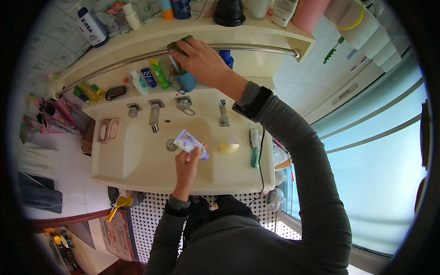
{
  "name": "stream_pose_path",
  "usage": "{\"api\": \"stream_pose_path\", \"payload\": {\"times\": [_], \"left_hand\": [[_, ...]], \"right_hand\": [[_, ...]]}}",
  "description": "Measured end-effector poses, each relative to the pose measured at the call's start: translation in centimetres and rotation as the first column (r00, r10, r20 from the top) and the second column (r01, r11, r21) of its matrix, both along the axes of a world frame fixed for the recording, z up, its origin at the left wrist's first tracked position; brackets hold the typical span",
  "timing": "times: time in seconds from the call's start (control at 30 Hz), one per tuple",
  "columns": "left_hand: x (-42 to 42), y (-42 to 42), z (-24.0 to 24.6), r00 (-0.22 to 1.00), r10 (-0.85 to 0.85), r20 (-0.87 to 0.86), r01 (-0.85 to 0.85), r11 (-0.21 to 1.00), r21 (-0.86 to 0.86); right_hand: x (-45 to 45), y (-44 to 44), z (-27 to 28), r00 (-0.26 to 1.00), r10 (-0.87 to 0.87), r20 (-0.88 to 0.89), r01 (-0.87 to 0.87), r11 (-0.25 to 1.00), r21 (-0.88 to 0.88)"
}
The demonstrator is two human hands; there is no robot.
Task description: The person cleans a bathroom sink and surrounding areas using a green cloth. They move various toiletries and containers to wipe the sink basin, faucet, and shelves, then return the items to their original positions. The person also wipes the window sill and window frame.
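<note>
My right hand (pixel 202 60) reaches up to the upper shelf, its fingers on a dark green cloth or scouring pad (pixel 180 44) that rests at the shelf's edge and the metal rail (pixel 137 59). Just below that hand stands a blue cup (pixel 185 81) with brushes or similar items in it, partly hidden. Over the basin of the cream washbasin (pixel 144 168), my left hand (pixel 188 163) grips a white and lilac squeeze tube (pixel 187 141) with a purple cap, tilted cap-down to the right.
Bottles and tubes line the upper shelf (pixel 268 32); smaller tubes (pixel 158 74) stand on the ledge below. Taps (pixel 155 115) rise behind the basin. A soap dish (pixel 109 130) sits left. To the right are a yellow pump bottle (pixel 229 144), a scrub brush (pixel 254 147) and a black cord (pixel 262 161).
</note>
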State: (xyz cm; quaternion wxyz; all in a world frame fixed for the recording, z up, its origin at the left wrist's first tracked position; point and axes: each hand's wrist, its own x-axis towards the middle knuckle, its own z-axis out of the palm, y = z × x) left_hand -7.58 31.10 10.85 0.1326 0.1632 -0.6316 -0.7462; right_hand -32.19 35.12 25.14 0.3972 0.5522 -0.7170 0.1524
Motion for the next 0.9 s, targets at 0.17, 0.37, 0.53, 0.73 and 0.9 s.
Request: {"api": "stream_pose_path", "payload": {"times": [0.17, 0.37, 0.53, 0.73, 0.9], "left_hand": [[-0.6, 0.1, -0.1, 0.997, -0.067, -0.042, 0.068, 0.998, 0.007], [-1.9, 2.1, 0.6, 0.980, -0.182, -0.079, 0.184, 0.983, 0.020], [-2.3, 3.2, 0.8, 0.971, -0.227, -0.077, 0.229, 0.973, 0.018], [-2.1, 3.3, 1.1, 0.959, -0.276, -0.065, 0.274, 0.961, -0.033], [-1.1, 2.1, 2.0, 0.966, -0.243, -0.092, 0.240, 0.970, -0.041]], "right_hand": [[-2.3, 3.2, -0.3, 0.989, -0.147, 0.023, 0.148, 0.989, -0.027], [-4.7, 12.3, -0.9, 0.959, -0.283, -0.027, 0.279, 0.955, -0.098], [-5.5, 19.3, -0.6, 0.847, -0.503, -0.170, 0.496, 0.864, -0.085], [-5.5, 21.5, -0.9, 0.784, -0.561, -0.265, 0.563, 0.823, -0.075], [-5.1, 21.5, -1.9, 0.778, -0.605, -0.168, 0.598, 0.796, -0.092]]}}
